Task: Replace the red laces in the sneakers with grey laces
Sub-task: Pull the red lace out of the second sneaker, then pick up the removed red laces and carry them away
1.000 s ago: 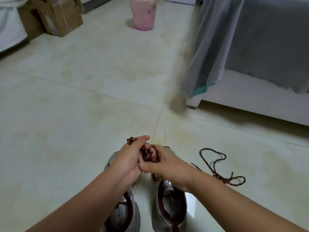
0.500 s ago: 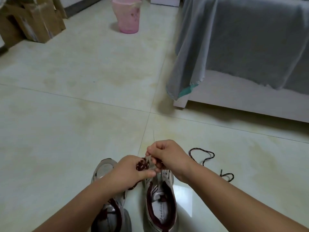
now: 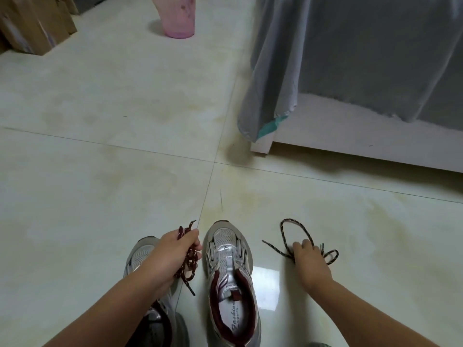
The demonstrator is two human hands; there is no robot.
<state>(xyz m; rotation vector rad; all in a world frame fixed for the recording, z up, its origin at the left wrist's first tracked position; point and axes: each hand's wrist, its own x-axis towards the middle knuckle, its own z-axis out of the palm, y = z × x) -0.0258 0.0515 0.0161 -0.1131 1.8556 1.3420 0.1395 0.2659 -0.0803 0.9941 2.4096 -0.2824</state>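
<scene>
1. Left hand (image 3: 170, 256): its grip is closed around a bunched red lace (image 3: 188, 259); one tipped end sticks out above the fingers and another hangs below the palm.
2. Left sneaker (image 3: 140, 256): lies on the floor directly beneath the left grip and is largely covered by that hand and forearm; only its toe and part of its dark red collar show.
3. Right sneaker (image 3: 229, 271): stands just to the right of the left grip, toe pointing away from the person. Its eyelets carry no lace, and the tongue and printed insole are exposed.
4. Right hand (image 3: 309, 262): placed well to the right of the right sneaker, palm down, fingers curled down onto the grey lace (image 3: 295, 230). Whether the fingers have closed on the cord or only press it cannot be told, as the hand covers the contact.
5. Grey lace: a dark, speckled cord lying on the floor tiles (image 3: 100, 196); one loop extends beyond the right grip, a smaller loop lies to its right, and a free end runs out to its left.
6. Bed (image 3: 350, 146): beyond the right grip, with a pale base and a grey sheet (image 3: 350, 46) hanging over its corner.
7. Pink bin (image 3: 176, 18): far beyond the left grip, standing on the floor.
8. Cardboard boxes (image 3: 32, 28): farthest to the left of the bin.
</scene>
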